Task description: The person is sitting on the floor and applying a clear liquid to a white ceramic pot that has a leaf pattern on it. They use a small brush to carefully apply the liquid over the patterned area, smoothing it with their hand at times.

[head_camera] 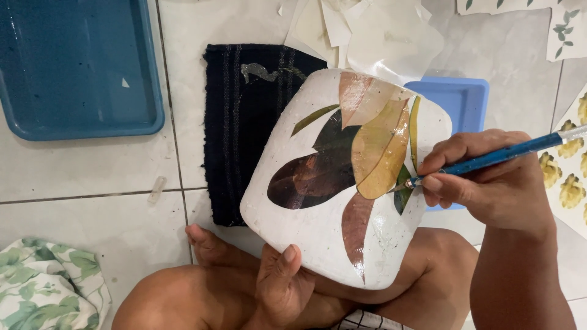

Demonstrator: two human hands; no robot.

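While right fingers (449, 183) pinch brush (501, 156), left hand (282, 284) grips pot (318, 238)

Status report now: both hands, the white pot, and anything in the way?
Left hand grips white pot at its lower edge. Right hand holds blue paintbrush, tip on the leaf picture. Nothing blocks the pot.

2 blue trays (79, 122) (458, 95), 1 white pot (318, 238), 1 brush (495, 157), 1 dark cloth (235, 134).
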